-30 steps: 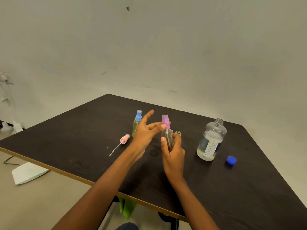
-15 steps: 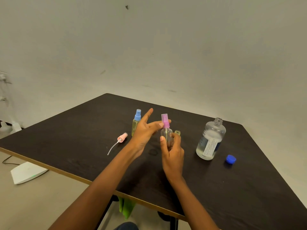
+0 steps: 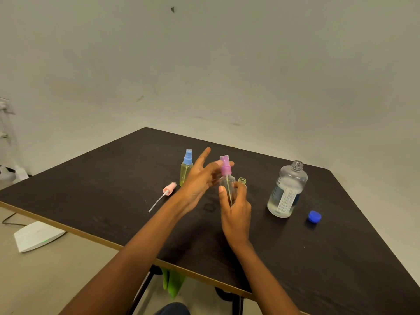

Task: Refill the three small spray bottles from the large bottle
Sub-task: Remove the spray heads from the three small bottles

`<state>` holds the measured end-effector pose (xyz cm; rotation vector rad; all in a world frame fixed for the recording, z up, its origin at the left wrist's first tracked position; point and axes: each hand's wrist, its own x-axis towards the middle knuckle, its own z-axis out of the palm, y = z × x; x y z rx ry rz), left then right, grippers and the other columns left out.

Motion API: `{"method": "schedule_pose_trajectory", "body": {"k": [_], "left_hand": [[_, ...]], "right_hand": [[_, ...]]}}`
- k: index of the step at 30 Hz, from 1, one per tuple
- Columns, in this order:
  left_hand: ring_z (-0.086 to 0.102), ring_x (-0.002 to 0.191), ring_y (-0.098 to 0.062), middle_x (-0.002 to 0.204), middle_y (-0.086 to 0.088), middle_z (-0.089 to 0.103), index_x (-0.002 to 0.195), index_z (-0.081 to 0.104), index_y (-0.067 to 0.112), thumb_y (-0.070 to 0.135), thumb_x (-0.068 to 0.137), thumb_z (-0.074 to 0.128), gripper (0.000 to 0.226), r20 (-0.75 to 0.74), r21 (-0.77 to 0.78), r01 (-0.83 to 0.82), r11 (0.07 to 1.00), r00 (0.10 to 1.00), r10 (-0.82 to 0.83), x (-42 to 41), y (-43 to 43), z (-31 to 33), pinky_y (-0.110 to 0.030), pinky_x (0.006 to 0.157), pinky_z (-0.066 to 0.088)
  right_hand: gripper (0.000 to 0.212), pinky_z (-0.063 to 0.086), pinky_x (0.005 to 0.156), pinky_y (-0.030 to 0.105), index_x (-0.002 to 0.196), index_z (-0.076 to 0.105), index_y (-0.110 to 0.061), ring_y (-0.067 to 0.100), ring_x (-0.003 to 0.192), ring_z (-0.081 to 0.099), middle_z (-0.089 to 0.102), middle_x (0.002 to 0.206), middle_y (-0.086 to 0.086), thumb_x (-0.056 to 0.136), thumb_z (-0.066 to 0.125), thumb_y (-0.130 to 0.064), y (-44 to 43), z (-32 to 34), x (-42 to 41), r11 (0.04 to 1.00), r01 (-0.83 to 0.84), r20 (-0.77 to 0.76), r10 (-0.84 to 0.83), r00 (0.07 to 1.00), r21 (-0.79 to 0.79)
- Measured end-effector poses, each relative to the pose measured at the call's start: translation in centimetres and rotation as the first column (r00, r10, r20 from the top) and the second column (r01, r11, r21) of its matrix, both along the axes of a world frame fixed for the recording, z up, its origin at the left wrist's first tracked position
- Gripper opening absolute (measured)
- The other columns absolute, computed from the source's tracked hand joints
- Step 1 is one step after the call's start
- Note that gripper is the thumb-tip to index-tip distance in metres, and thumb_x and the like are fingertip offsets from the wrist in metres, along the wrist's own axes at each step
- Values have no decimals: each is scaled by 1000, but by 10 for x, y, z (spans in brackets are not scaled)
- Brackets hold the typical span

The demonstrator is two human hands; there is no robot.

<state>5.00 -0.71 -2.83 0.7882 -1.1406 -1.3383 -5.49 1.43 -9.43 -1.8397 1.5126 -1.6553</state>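
- Right hand [image 3: 235, 211]: clasped around the lower body of a small clear spray bottle [image 3: 228, 185], thumb on the near side, fingers wrapped behind; forearm rising from the lower edge of the view.
- Small clear spray bottle: held upright just above the desk [image 3: 113, 189], long axis vertical, its purple spray top [image 3: 225, 165] pointing up and its dip tube visible through the wall; the base is covered by the right hand.
- Left hand [image 3: 200, 180]: to the left of the clear bottle, index finger raised and extended, the other fingertips pinching the purple spray top; the exact contact is partly hidden behind the top.
- Open bottle neck [image 3: 242, 180]: just right of the clear bottle, behind the right hand's fingers; its body is hidden.
- Blue-capped spray bottle [image 3: 186, 168]: upright on the desk, left of the clear bottle, filled with yellowish liquid, partly hidden by the left hand.
- Pink spray top [image 3: 169, 189]: lying on the desk farther left, tube pointing toward the near desk edge.
- Large bottle [image 3: 287, 189]: standing right of the clear bottle, uncapped, neck leaning slightly right in this wide-angle view.
- Blue cap [image 3: 314, 216]: on the desk right of the large bottle.
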Motion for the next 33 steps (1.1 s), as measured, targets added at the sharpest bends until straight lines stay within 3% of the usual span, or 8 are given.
{"method": "schedule_pose_trajectory", "body": {"k": [5, 10, 12, 14, 17, 26, 30, 33], "left_hand": [[64, 108, -25, 108, -11, 69, 143, 29, 24, 6, 81, 68, 76, 101, 5, -56, 998, 993, 55, 0, -2, -6, -40, 102, 46], [60, 106, -24, 105, -9, 64, 143, 29, 23, 11, 78, 72, 79, 152, 21, -64, 998, 987, 60, -6, -7, -2, -31, 85, 50], [60, 109, -24, 106, -5, 64, 145, 23, 25, 13, 81, 69, 80, 148, 23, -32, 999, 989, 28, -6, -7, -1, -33, 87, 50], [59, 113, -27, 112, -5, 64, 146, 20, 27, 15, 86, 62, 74, 47, 35, 2, 999, 999, -4, -3, -8, -2, -38, 96, 47], [60, 114, -27, 116, -13, 65, 145, 25, 25, 12, 89, 58, 66, -6, 23, -2, 1000, 1000, 2, 4, -9, -6, -37, 102, 42], [65, 93, -14, 93, 0, 67, 142, 33, 21, 10, 81, 69, 72, 98, 3, -78, 997, 992, 77, -5, -10, -3, -25, 82, 51], [62, 104, -20, 108, -4, 64, 145, 22, 25, 15, 81, 69, 80, 144, -25, -91, 996, 985, 94, -9, -10, 0, -31, 88, 50], [60, 112, -29, 124, -12, 59, 146, 19, 28, 13, 91, 55, 67, 35, -27, -43, 999, 998, 44, -5, -8, -2, -39, 95, 48]], "right_hand": [[32, 40, 54, 18, 113, 44, -21, 7, 63, 55, 61, 85, 2, 90, 44, -44, 0, 0, 0, 1000, -8, 1, 8, 1000, 17], [36, 44, 59, 22, 115, 44, -19, 10, 70, 57, 62, 91, 5, 90, 43, -45, 0, 0, 0, 1000, -2, -16, 2, 1000, 15], [33, 44, 59, 20, 114, 45, -18, 10, 71, 57, 61, 91, 4, 91, 45, -41, 0, 1, 0, 1000, 0, -18, 1, 1000, 19], [31, 38, 55, 16, 112, 46, -17, 8, 67, 55, 61, 87, 3, 92, 46, -41, 0, 1, 0, 1000, 9, -31, -9, 999, 9], [32, 35, 53, 17, 110, 47, -16, 4, 59, 50, 60, 81, 2, 91, 45, -43, 0, 1, 0, 1000, 15, -18, -15, 1000, 1], [36, 36, 52, 18, 108, 46, -18, 6, 56, 50, 58, 76, 2, 89, 41, -48, -1, -1, 0, 1000, 18, -17, -18, 1000, 1], [33, 33, 52, 14, 110, 46, -16, 4, 56, 48, 55, 77, 0, 91, 43, -43, 0, 0, -1, 1000, 7, -30, -7, 1000, 8], [33, 31, 52, 14, 109, 47, -17, 3, 57, 47, 55, 80, 2, 90, 43, -44, -1, 0, -1, 1000, 15, -28, -15, 999, 1]]}}
